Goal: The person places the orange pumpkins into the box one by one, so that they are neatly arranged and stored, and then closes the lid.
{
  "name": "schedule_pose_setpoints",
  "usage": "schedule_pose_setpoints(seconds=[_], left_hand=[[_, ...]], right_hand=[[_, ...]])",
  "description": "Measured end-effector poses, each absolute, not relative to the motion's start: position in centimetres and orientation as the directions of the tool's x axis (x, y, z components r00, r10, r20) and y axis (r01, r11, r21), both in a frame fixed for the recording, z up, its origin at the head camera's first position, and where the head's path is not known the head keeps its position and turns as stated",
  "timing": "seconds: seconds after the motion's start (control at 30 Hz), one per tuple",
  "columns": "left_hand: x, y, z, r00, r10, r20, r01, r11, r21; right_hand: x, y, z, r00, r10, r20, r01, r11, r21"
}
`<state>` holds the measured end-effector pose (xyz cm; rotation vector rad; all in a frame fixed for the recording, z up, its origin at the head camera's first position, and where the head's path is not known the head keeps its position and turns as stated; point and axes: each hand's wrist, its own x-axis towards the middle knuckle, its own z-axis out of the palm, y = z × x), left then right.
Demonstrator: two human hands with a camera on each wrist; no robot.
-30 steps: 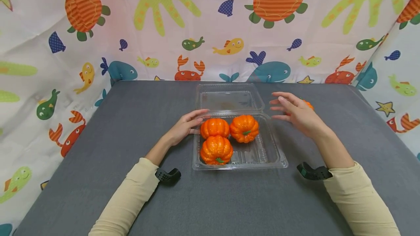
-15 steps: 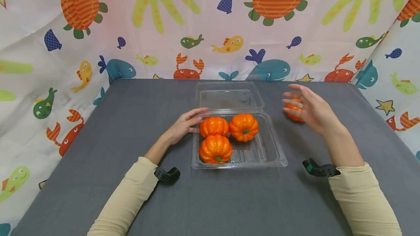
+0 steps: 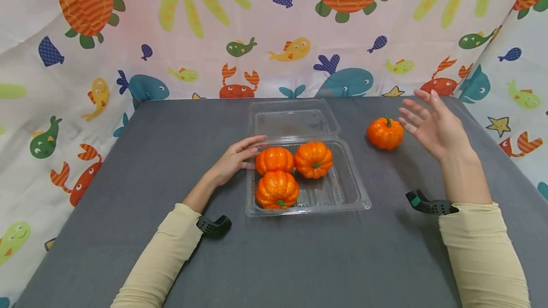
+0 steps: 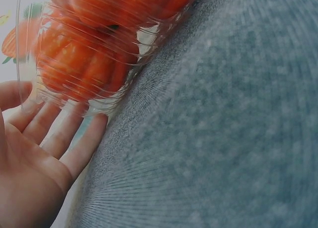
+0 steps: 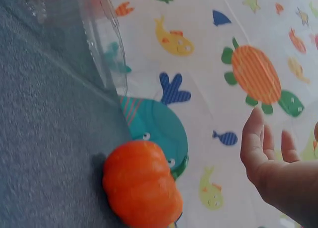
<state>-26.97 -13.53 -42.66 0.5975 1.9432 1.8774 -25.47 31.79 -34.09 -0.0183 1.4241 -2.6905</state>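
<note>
A clear plastic clamshell container [image 3: 334, 203] lies on the table with its lid [image 3: 295, 118] laid back. Inside, towards the left, are three orange toy pumpkins: one at the back left [image 3: 274, 159], one at the front left [image 3: 277, 189] and one to the right [image 3: 314, 159]. My left hand [image 3: 231, 160] rests against the container's left side; the left wrist view has its extended fingers [image 4: 87, 143] touching the ridged wall. Outside, to the right, a fourth pumpkin [image 3: 385, 133] stands with its green stem up. My right hand [image 3: 438, 125] hovers beside it, fingers loosely spread, holding nothing.
A grey cloth covers the table [image 3: 299, 260]. Behind it hangs a white curtain [image 3: 197, 61] printed with sea animals, which continues along both sides. Dark wrist straps [image 3: 214, 226] sit at both cuffs.
My right hand has moved right and away from the fourth pumpkin, uncovering it. My left hand stays at the container. The head view has shifted slightly.
</note>
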Motion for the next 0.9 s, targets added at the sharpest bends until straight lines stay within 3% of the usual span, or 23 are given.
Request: schedule_pose_setpoints(seconds=[0.7, 0.9], left_hand=[[-27.0, -13.6, -42.7, -0.839, 0.544, 0.012, 0.03, 0.024, 0.999], [-27.0, -13.6, -42.7, -0.84, 0.542, 0.016, 0.032, 0.02, 0.999]], right_hand=[[-26.8, 36.1, -38.3, -0.991, -0.051, -0.126, 0.121, -0.751, -0.649], [-27.4, 36.1, -39.3, -0.988, -0.109, -0.11, 0.155, -0.65, -0.744]])
